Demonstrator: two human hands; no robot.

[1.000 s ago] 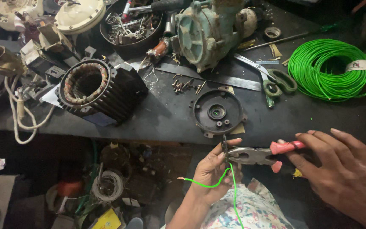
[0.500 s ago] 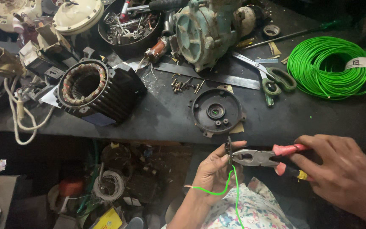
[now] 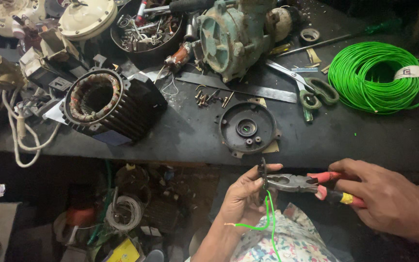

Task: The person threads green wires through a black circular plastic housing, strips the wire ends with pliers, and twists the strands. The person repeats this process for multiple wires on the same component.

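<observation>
- Left hand [image 3: 244, 196] pinches a green wire [image 3: 265, 218] and small black part [image 3: 263, 172].
- Right hand [image 3: 384, 199] grips pliers [image 3: 297, 183], nose at the part.
- Both below the worktop [image 3: 180, 136] edge.

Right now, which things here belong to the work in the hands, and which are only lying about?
In use:
- left hand pinching a short green wire
- right hand gripping red-handled pliers

Lying about on the bench:
- coil of green wire
- scissors
- round end cover
- finned motor stator
- pump body
</observation>
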